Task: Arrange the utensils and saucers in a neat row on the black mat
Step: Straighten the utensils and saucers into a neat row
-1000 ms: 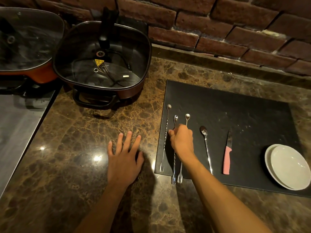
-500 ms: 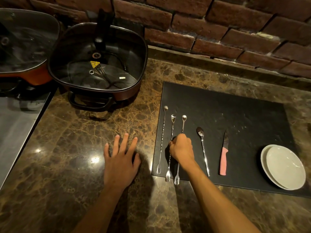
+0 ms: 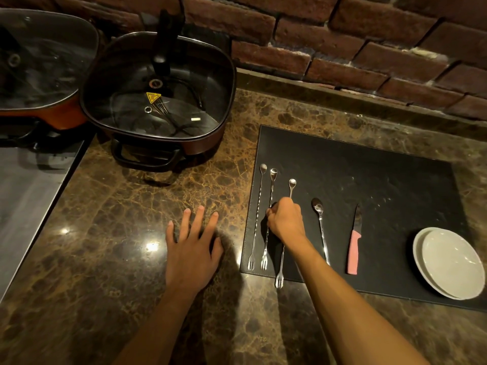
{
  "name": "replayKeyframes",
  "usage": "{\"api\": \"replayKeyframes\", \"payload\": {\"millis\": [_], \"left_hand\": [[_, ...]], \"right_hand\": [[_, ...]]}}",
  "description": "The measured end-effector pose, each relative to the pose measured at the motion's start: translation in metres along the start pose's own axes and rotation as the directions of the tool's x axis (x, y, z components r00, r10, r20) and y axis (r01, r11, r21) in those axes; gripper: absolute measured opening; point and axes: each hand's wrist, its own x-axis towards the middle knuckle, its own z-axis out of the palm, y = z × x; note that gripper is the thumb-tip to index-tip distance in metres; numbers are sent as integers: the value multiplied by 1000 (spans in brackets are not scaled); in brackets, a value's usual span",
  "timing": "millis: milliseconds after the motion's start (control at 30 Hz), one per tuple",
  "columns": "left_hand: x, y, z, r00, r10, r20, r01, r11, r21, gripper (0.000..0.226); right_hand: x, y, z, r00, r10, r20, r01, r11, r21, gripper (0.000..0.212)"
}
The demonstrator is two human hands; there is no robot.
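Here the right hand (image 3: 286, 219) has its grip closed on the third fork-tipped stirrer (image 3: 284, 241) mid-shaft — its long axis runs up-frame, tines overhanging the black mat (image 3: 369, 180) at lower centre.

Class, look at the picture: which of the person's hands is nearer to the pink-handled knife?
Right. The right hand rests on the black mat, two utensils from the pink-handled knife; the left hand lies off the mat.

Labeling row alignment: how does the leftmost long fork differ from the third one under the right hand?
The leftmost fork lies wholly on the black mat; the third fork has its prongs past the mat's near edge, on the counter. The leftmost lies free; the right hand covers the third's shaft. The leftmost's spoon end sits farther back. Both are thin metal, spoon end away, prongs near.
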Motion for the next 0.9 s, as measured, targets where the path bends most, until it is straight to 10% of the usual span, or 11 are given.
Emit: {"api": "replayKeyframes", "payload": {"millis": [900], "left_hand": [[1,2,-7,1000,-16,14,16,1000,26,59]], "right_hand": [[-23,37,-16,990,-46,-136,39,998,-55,12]]}}
